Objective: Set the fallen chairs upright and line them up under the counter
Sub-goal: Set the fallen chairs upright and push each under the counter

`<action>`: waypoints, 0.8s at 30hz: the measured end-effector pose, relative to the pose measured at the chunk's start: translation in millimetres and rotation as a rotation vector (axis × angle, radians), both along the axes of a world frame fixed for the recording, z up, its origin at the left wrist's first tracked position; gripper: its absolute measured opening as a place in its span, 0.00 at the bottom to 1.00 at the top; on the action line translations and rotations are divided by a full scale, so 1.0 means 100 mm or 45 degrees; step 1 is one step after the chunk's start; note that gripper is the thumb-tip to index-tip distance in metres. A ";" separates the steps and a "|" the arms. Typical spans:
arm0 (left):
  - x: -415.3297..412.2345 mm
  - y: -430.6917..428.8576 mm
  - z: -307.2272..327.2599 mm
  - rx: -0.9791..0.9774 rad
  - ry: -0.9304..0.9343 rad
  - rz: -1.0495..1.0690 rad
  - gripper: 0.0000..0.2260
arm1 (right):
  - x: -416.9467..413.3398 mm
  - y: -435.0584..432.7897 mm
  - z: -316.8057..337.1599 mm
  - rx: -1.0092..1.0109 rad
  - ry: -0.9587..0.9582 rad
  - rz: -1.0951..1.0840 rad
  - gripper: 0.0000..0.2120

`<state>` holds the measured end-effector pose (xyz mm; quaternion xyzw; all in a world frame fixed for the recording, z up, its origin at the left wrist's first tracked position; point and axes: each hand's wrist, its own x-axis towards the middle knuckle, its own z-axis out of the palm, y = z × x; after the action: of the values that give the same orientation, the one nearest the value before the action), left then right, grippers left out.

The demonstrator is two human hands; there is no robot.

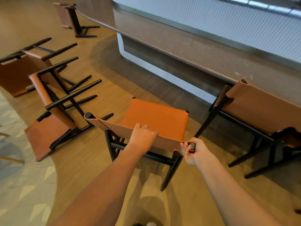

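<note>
A long dark surface (195, 46) on a white ribbed base runs from far left to near right over a wood-plank floor (114, 88), with patterned carpet (24, 185) at the near left. Five chairs are in view: two upright and three on their sides. The held chair (156, 116) stands in the middle, just in front of the surface and not under it. The left hand (143, 137) has its fingers (151, 132) curled over the top edge of the backrest (117, 128). The right hand (195, 152) wraps its fingers round the black post end (192, 145) at the backrest's right corner. To the right, the tucked chair (260, 105) sits against the surface edge. The far fallen chair (65, 15) lies at the far left. The left fallen chair (14, 75) and the near fallen chair (44, 134) lie close together, legs pointing right.
</note>
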<state>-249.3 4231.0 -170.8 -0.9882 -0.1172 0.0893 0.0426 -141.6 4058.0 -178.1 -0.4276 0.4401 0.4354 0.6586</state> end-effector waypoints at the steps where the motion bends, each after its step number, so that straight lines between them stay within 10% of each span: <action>1: -0.02 -0.02 -0.03 -0.002 -0.001 -0.033 0.20 | -0.04 -0.04 -0.04 -0.012 0.006 -0.021 0.14; 16: -0.28 -0.17 -0.31 -0.195 -0.022 -0.062 0.16 | -0.38 -0.24 -0.23 0.021 -0.010 -0.199 0.18; 24: -0.83 0.04 -0.33 -1.070 -1.063 0.977 0.07 | -0.79 -0.11 -0.21 0.053 -0.261 -0.169 0.19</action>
<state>-332.1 4235.0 -203.3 -0.7614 -0.4195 -0.2509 -0.4258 -220.6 4047.4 -199.0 -0.4262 0.3886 0.3538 0.7363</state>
